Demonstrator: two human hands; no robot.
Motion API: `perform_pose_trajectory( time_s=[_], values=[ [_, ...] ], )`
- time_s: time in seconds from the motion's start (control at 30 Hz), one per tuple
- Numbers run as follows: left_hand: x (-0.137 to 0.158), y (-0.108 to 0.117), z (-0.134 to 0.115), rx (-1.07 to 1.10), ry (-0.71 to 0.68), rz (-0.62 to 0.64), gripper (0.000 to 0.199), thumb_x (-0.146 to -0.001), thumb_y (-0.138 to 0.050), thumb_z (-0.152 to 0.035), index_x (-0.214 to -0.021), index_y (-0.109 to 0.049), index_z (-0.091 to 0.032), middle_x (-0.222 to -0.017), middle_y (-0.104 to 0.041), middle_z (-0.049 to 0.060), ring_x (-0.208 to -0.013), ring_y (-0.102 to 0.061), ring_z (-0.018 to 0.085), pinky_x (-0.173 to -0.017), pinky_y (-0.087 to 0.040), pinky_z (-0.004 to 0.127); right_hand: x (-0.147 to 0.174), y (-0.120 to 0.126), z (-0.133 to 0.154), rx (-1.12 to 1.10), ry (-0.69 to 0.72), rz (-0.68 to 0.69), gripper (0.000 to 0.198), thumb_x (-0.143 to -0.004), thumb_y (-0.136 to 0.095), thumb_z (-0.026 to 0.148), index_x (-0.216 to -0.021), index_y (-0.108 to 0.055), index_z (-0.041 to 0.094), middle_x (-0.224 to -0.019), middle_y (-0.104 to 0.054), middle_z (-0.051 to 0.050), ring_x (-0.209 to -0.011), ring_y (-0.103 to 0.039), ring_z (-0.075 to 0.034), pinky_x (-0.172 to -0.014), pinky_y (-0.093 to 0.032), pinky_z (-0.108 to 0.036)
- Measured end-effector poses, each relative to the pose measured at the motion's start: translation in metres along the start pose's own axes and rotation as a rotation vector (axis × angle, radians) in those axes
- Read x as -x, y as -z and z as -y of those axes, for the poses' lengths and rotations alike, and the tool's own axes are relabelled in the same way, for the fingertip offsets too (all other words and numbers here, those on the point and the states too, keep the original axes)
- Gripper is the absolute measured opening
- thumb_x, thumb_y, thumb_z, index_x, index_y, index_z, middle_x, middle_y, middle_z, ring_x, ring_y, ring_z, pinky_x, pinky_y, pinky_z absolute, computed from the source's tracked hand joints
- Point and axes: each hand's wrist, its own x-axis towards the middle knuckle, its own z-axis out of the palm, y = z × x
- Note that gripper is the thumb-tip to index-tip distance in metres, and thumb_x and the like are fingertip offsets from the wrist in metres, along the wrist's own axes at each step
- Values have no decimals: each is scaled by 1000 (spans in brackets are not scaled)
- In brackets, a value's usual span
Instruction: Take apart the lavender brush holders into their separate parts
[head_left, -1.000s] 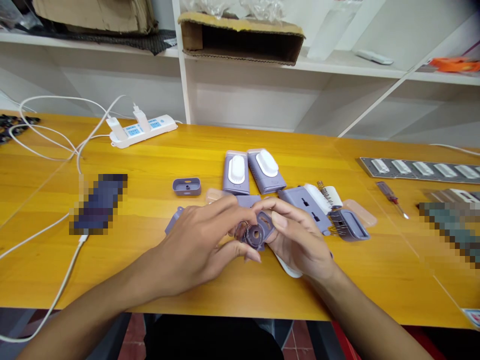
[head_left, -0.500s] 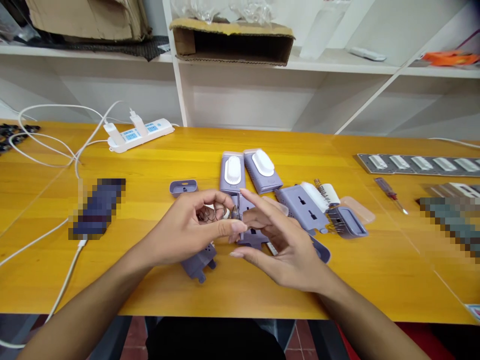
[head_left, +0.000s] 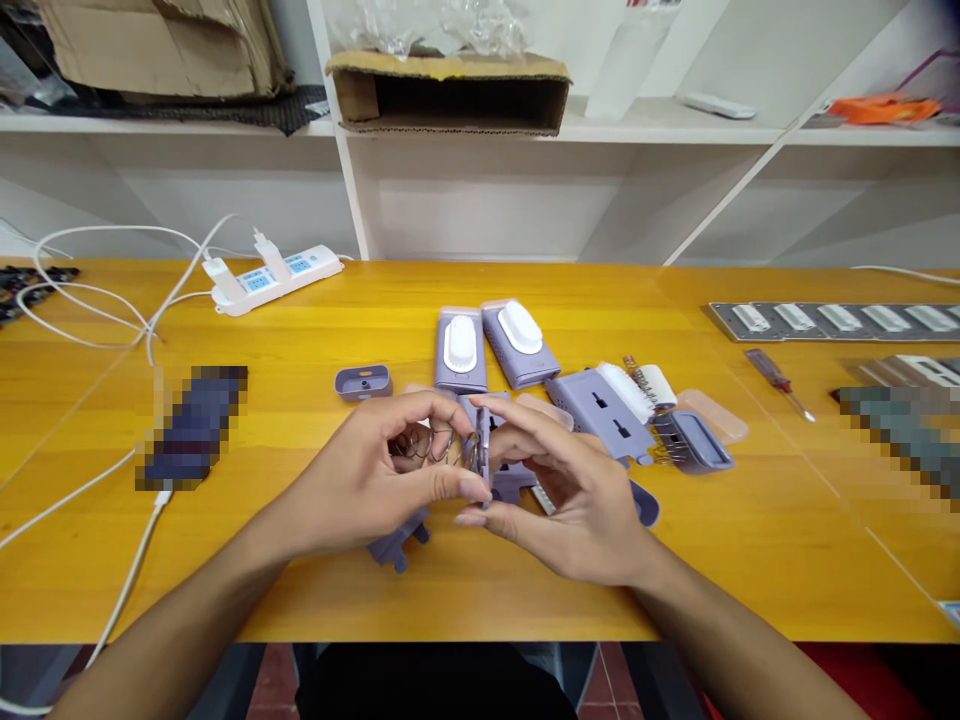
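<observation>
White shelves (head_left: 480,185) stand behind a shiny yellow wood table (head_left: 322,600). On the left, a white power strip (head_left: 277,282) has two plugs in it. Next comes a small purple cup (head_left: 363,384), on its own, with nothing fixed to it.

Below and right of it is the left hand (head_left: 394,475). Its thumb and first finger pinch a thin purple piece (head_left: 485,455), up off the table between the hands. A loopy wire spring (head_left: 409,443) sits in the curl of that hand. A purple part with little feet (head_left: 401,545) lies under it.

Behind the hands, two purple cases (head_left: 460,350) with white tops lie side by side. They look whole, so I think those two are done.

The thin piece is seen edge-on, flat and upright, so I can't see its face. The right hand (head_left: 574,490) holds it too, first finger at the top and thumb at the bottom, with a gap between them.

Farther right, a flat purple shell (head_left: 600,415) with two dark slots, a white brush (head_left: 626,392) and a purple cap (head_left: 701,442) are loose. This set looks only partly done: its bits are apart, and the thin piece isn't in a case yet.
</observation>
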Motion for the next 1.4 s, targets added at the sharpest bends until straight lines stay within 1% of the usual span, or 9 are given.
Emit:
perform_pose_trajectory(
  time_s=[0.23, 0.43, 0.6, 0.77, 0.93, 1.03, 1.13, 1.3, 1.4],
  values=[
    [-1, -1, -3, -52, -57, -8, 26, -84, -92, -20, -103, -75, -17, -80, -55, -7, -62, -43, 6, -53, -35, 18, -2, -1, 2, -103, -11, -23, 86, -85, -98, 16, -161, -62, 36, -92, -78, 2, -76, -75, -17, -78, -71, -34],
    [-1, -1, 1, -100, -140, -1, 27, -86, -92, -20, -107, -75, -19, -83, -57, -6, -66, -49, 7, -59, -43, 19, -2, 0, 1, -143, -23, -41, 84, -82, -101, 20, -157, -66, 34, -89, -79, 2, -72, -75, -16, -72, -70, -32],
    [0, -1, 2, -154, -221, -14, 27, -86, -92, -18, -107, -75, -18, -82, -57, -6, -66, -50, 7, -57, -41, 17, -2, 1, 1, -141, -46, -39, 81, -82, -101, 21, -154, -68, 33, -88, -79, 2, -71, -75, -16, -68, -69, -31],
    [0, -1, 2, -207, -256, -20, 27, -87, -92, -19, -108, -75, -18, -82, -58, -6, -69, -53, 8, -58, -42, 18, -2, 3, 1, -102, -60, -46, 78, -81, -103, 26, -152, -70, 28, -87, -80, 0, -74, -78, -17, -71, -69, -33],
    [0, 1, 4, -248, -290, -15, 27, -88, -93, -20, -108, -75, -18, -83, -59, -6, -70, -54, 9, -60, -43, 18, -1, 4, -1, -100, -61, -54, 77, -78, -106, 31, -147, -72, 27, -86, -81, 1, -74, -78, -17, -69, -68, -31],
    [0, 2, 4, -262, -294, -1, 26, -89, -92, -19, -108, -75, -17, -85, -60, -6, -72, -54, 8, -64, -45, 18, -3, 5, 1, -118, -77, -41, 74, -79, -105, 29, -146, -72, 26, -85, -81, 1, -74, -78, -16, -69, -69, -31],
    [0, 2, 4, -269, -269, 9, 24, -91, -90, -22, -109, -75, -16, -86, -61, -5, -73, -55, 9, -63, -45, 19, -4, 5, 4, -128, -101, -27, 73, -80, -104, 24, -146, -72, 27, -86, -81, 2, -74, -78, -15, -70, -68, -29],
    [0, 0, 3, -263, -260, 0, 20, -93, -88, -21, -105, -73, -17, -82, -56, -7, -70, -51, 8, -60, -42, 18, -6, 4, 8, -170, -110, 2, 77, -83, -100, 19, -152, -67, 28, -89, -81, 1, -75, -78, -16, -74, -70, -32],
    [-1, 0, 2, -251, -265, -2, 20, -93, -87, -19, -105, -72, -17, -82, -56, -7, -68, -50, 7, -58, -41, 18, -5, 5, 7, -189, -107, 17, 82, -85, -99, 15, -156, -64, 33, -94, -81, 2, -81, -78, -16, -79, -70, -34]
  ],
)
